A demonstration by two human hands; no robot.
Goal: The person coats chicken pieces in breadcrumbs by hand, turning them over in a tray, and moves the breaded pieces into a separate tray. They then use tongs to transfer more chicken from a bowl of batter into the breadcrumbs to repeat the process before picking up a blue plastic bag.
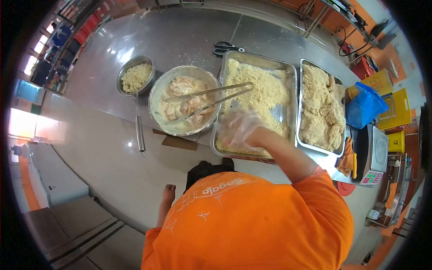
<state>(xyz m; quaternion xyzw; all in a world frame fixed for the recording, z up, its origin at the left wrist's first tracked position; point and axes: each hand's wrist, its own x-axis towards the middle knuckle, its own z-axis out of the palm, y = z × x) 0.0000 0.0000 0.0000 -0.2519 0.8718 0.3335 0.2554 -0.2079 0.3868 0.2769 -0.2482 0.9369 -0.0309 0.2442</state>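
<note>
My right hand (pixel 238 128), in a clear plastic glove, is low over the near left part of a metal tray (pixel 293 96) of pale crumbs (pixel 261 85). Motion smears its fingers. Bare and curled into a rounded shape, my left hand (pixel 169 192) hangs beside my body, away from the table, with nothing showing in it. Left of the tray stands a bowl (pixel 155 114) of creamy batter with coated pieces (pixel 191 105) in it. Metal tongs (pixel 207 92) lie across the bowl, their ends reaching over the tray.
A long-handled strainer (pixel 140 130) holding crumbs (pixel 136 77) rests left of the bowl. Black scissors (pixel 227 47) lie behind the crumb tray. To the right are a second tray (pixel 300 135) with crumb-coated pieces (pixel 321 108), a blue bag (pixel 366 105), orange gloves (pixel 345 159) and a scale (pixel 378 148).
</note>
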